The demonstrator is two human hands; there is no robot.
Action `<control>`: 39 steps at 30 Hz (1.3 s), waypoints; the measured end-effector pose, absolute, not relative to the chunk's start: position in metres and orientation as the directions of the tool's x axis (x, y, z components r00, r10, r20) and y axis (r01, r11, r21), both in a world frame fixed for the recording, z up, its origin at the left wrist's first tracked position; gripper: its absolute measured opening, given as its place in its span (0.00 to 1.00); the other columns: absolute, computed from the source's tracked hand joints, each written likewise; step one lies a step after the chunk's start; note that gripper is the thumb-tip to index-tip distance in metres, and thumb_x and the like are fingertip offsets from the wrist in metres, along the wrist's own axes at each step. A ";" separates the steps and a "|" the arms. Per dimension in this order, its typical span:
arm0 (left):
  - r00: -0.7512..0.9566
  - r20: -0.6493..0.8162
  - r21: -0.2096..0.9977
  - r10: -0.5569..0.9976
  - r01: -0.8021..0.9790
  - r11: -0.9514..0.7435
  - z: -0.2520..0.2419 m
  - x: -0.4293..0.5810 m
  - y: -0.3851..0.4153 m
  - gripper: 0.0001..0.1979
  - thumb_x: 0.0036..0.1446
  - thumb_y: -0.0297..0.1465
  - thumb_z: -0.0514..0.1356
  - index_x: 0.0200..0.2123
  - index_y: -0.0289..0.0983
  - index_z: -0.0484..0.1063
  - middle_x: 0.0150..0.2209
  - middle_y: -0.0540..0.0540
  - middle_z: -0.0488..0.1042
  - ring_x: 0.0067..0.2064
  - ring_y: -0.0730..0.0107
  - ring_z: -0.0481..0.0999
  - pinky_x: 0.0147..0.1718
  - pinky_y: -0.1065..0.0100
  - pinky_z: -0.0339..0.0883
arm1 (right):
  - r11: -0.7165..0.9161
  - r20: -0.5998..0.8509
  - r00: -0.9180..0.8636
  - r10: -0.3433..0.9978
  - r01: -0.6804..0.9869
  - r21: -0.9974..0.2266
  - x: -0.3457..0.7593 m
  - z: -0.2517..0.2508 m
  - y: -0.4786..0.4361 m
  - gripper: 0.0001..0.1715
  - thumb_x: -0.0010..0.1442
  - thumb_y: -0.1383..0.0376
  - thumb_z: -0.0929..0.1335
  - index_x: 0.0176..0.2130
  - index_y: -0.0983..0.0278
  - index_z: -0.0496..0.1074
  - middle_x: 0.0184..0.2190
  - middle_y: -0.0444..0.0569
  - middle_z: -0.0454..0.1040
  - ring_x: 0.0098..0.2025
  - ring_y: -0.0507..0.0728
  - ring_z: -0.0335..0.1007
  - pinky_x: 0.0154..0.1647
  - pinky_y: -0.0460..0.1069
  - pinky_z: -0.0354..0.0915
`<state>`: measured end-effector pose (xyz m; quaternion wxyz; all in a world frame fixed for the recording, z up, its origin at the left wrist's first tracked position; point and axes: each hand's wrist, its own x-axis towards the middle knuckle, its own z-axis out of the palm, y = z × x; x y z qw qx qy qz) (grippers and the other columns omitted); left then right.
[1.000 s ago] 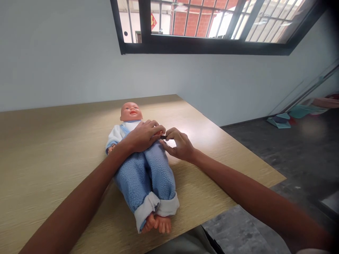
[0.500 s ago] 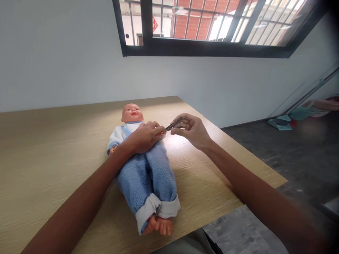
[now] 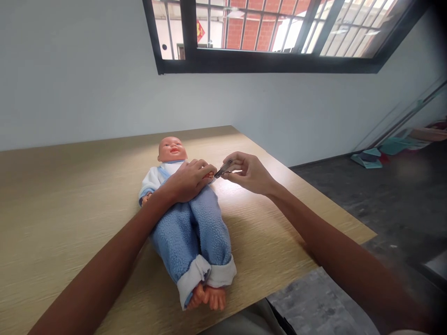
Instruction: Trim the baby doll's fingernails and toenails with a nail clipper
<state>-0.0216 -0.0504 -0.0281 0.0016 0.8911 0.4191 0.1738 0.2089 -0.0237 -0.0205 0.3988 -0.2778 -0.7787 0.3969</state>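
A baby doll (image 3: 190,232) in blue fleece trousers and a white top lies on its back on the wooden table (image 3: 52,209), head toward the wall. My left hand (image 3: 188,179) rests across the doll's middle with fingers curled round the doll's small hand at its right side. My right hand (image 3: 247,173) is closed on a small metal nail clipper (image 3: 223,168), whose tip points at the doll's hand and sits right next to my left fingers.
The table's right edge runs diagonally close to my right arm, with dark grey floor (image 3: 384,200) beyond. A white wall and a barred window (image 3: 265,32) stand behind. Teal and red items (image 3: 370,157) lie on the floor far right.
My right hand rose from beside the doll's hip, turned the clipper, and now has brought its tip down to the doll's hand. My left hand stayed on the doll.
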 end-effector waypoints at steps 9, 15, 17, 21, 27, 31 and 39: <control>0.584 0.308 0.163 0.751 0.745 -0.647 -0.028 -0.021 -0.051 0.14 0.73 0.37 0.45 0.54 0.43 0.66 0.52 0.43 0.71 0.51 0.56 0.70 0.48 0.56 0.61 | 0.856 0.563 -0.671 0.482 0.223 -0.467 0.221 -0.008 -0.032 0.22 0.51 0.74 0.69 0.46 0.60 0.72 0.41 0.43 0.80 0.42 0.54 0.78 0.48 0.52 0.75; 0.585 0.309 0.171 0.750 0.741 -0.649 -0.027 -0.021 -0.052 0.13 0.73 0.36 0.46 0.53 0.43 0.66 0.51 0.43 0.71 0.51 0.57 0.70 0.47 0.57 0.61 | 0.921 0.504 -0.775 0.382 0.274 -0.276 0.229 0.000 -0.035 0.23 0.59 0.74 0.66 0.52 0.57 0.73 0.42 0.44 0.81 0.41 0.54 0.78 0.44 0.50 0.71; 0.586 0.310 0.173 0.748 0.739 -0.651 -0.028 -0.022 -0.052 0.13 0.72 0.36 0.47 0.53 0.43 0.66 0.52 0.43 0.71 0.51 0.57 0.70 0.48 0.57 0.61 | 0.926 0.489 -0.788 0.375 0.291 -0.241 0.229 -0.001 -0.036 0.22 0.60 0.74 0.67 0.52 0.57 0.72 0.41 0.44 0.81 0.40 0.54 0.78 0.41 0.48 0.69; 0.588 0.312 0.175 0.746 0.737 -0.653 -0.028 -0.022 -0.051 0.13 0.72 0.36 0.47 0.53 0.43 0.66 0.53 0.43 0.70 0.51 0.56 0.70 0.48 0.56 0.61 | 0.930 0.476 -0.799 0.368 0.315 -0.189 0.228 -0.002 -0.036 0.21 0.62 0.73 0.67 0.53 0.57 0.71 0.41 0.43 0.81 0.38 0.53 0.78 0.38 0.47 0.67; 0.587 0.310 0.173 0.747 0.738 -0.652 -0.028 -0.022 -0.051 0.13 0.72 0.36 0.47 0.53 0.43 0.67 0.53 0.43 0.70 0.51 0.56 0.70 0.47 0.57 0.61 | 0.930 0.476 -0.800 0.364 0.336 -0.146 0.229 -0.002 -0.035 0.18 0.64 0.71 0.66 0.53 0.59 0.70 0.43 0.44 0.82 0.35 0.52 0.78 0.35 0.46 0.64; 0.588 0.307 0.172 0.748 0.739 -0.651 -0.028 -0.022 -0.051 0.13 0.73 0.36 0.47 0.53 0.43 0.67 0.52 0.43 0.71 0.51 0.56 0.70 0.47 0.57 0.60 | 0.933 0.476 -0.804 0.357 0.325 -0.152 0.230 -0.006 -0.031 0.17 0.65 0.70 0.67 0.53 0.59 0.70 0.42 0.44 0.82 0.34 0.51 0.78 0.35 0.46 0.65; 0.587 0.305 0.173 0.750 0.740 -0.650 -0.027 -0.022 -0.052 0.13 0.72 0.35 0.47 0.53 0.43 0.67 0.52 0.43 0.71 0.50 0.57 0.70 0.46 0.57 0.60 | 0.932 0.504 -0.784 0.362 0.310 -0.186 0.229 -0.004 -0.035 0.19 0.63 0.70 0.69 0.53 0.60 0.70 0.41 0.42 0.81 0.34 0.50 0.77 0.36 0.45 0.65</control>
